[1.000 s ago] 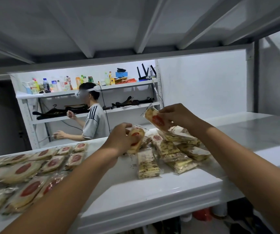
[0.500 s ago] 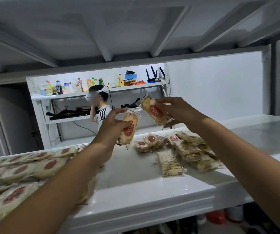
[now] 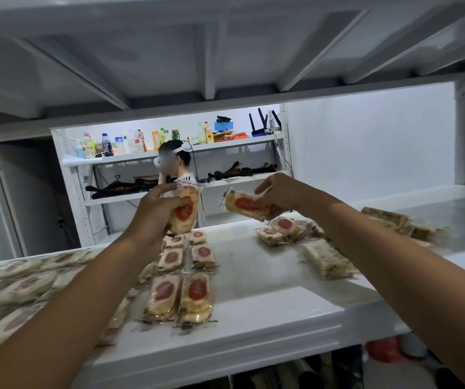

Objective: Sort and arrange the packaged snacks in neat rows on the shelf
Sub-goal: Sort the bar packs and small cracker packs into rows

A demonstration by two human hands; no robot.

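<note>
Gripping an upright snack pack (image 3: 185,211) in left hand (image 3: 152,211), pinching a tilted second pack (image 3: 244,204) in right hand (image 3: 281,195), holding both above shelf (image 3: 267,290), over rows of packs (image 3: 182,296) at left, loose pile (image 3: 284,228) at right.

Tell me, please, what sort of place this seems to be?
Probably a storeroom or stockroom: a deep white metal shelf carries rows of clear-wrapped snack packs with red round labels, and a white slotted rack behind holds assorted drink bottles.
</note>
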